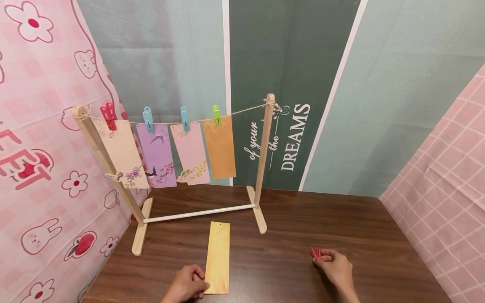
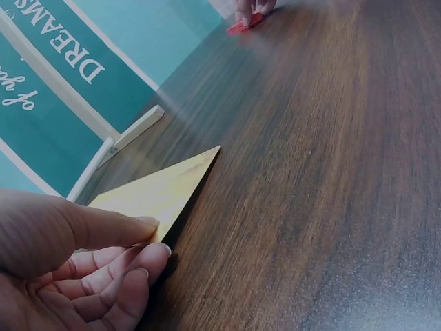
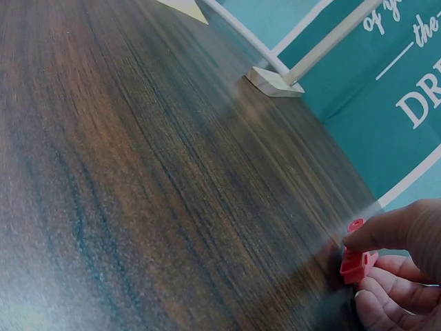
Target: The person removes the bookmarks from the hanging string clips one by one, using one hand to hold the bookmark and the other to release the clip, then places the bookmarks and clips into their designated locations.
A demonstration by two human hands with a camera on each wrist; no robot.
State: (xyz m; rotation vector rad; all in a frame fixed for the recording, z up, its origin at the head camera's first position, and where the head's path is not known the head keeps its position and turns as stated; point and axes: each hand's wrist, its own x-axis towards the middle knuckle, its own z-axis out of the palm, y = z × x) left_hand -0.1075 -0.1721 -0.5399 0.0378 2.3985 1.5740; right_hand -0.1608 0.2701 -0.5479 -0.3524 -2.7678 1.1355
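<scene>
Head view: the left hand point(image 1: 187, 281) pinches the yellow card point(image 1: 218, 256), before the wooden rack point(image 1: 264, 155), by its near-left corner, long axis rackward; the right hand point(image 1: 336, 267), well apart, pinches a red clothespin point(image 3: 355, 267).

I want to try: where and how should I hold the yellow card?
Probably pinch the yellow card by its near left corner, from the left, thumb on top, like the left hand: it's thin, and its far end lies by the rack.

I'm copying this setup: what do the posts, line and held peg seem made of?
Posts: likely bare wood, pale tan and matt. Line: probably rough natural twine, tan with wispy ends. Peg: seemingly smooth plastic, evenly red.
</scene>
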